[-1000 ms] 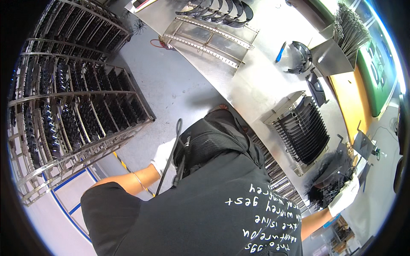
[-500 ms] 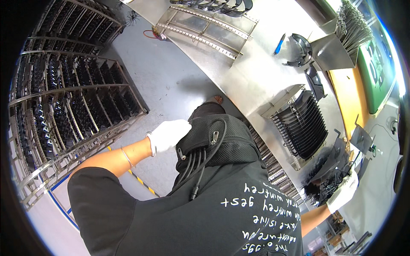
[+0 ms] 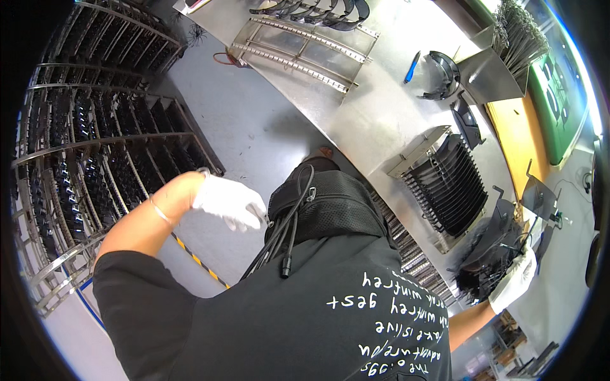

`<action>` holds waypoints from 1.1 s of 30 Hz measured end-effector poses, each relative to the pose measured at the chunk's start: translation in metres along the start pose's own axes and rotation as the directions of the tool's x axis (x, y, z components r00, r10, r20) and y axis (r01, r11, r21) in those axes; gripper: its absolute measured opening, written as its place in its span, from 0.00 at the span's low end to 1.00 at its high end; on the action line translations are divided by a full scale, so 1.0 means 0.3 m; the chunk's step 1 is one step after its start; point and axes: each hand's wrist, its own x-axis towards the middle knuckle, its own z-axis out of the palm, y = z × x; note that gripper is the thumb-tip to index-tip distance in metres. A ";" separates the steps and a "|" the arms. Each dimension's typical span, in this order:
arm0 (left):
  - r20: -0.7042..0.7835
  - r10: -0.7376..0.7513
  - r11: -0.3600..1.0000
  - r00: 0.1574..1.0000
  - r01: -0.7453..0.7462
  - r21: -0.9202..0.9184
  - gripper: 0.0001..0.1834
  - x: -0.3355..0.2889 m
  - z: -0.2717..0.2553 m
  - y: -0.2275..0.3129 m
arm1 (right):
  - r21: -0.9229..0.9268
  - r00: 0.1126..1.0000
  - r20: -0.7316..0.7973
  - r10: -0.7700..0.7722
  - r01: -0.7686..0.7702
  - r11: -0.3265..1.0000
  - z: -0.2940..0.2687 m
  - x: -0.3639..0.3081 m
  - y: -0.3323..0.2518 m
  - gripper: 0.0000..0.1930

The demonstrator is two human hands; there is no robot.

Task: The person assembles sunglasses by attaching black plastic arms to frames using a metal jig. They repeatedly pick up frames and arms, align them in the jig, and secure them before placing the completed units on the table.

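My left hand (image 3: 230,201), in a white glove, hangs in the air beside the black mesh waist bag (image 3: 321,203). Its fingers are loosely bent and slightly apart, with nothing in them. Far to the right, my white-gloved right hand (image 3: 516,279) reaches to a cluster of black curved parts (image 3: 488,251). Its fingers look closed at the edge of these parts, but what they hold is too small and dark to make out. Left of the cluster, a metal rack (image 3: 422,151) on the bench carries a row of black curved panels (image 3: 448,184).
Tall metal racks (image 3: 105,136) full of black parts line the left. The steel bench (image 3: 381,101) bears a slotted metal frame (image 3: 305,51), a blue pen-like tool (image 3: 412,67), a black curved part (image 3: 445,75) and a metal bin (image 3: 492,75) of thin wires. A green container (image 3: 562,108) stands far right.
My left hand has drawn back to the left and slightly down from the bag, and its fingers now droop. My right hand stays at the black parts. The bag's cords have shifted.
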 end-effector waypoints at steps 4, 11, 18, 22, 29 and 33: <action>-0.078 -0.144 0.901 0.986 0.163 0.403 0.28 0.011 0.071 0.111 | 0.075 1.000 0.013 -0.015 0.014 0.997 0.008 -0.001 -0.003 0.14; -0.102 -0.014 0.940 0.995 0.048 0.337 0.22 0.050 0.060 0.037 | 0.061 0.999 -0.019 -0.037 0.038 0.997 0.027 -0.007 -0.009 0.14; 0.083 -0.208 0.914 0.975 0.163 0.372 0.23 0.032 -0.060 0.169 | 0.001 0.975 0.218 -0.035 0.035 0.999 0.200 0.012 -0.117 0.13; -0.140 0.273 0.860 0.952 -0.176 0.480 0.25 0.047 -0.055 0.167 | -0.090 0.918 0.280 -0.281 0.316 0.944 0.438 0.036 -0.022 0.12; -0.182 0.282 0.731 0.942 -0.088 0.677 0.19 0.070 -0.021 0.223 | -0.181 0.912 0.329 -0.245 0.316 0.931 0.510 0.016 -0.145 0.13; -0.220 0.232 0.684 0.948 0.002 0.730 0.13 0.046 0.004 0.285 | 0.168 0.290 0.708 -0.643 0.816 0.553 0.642 -0.216 -0.692 0.14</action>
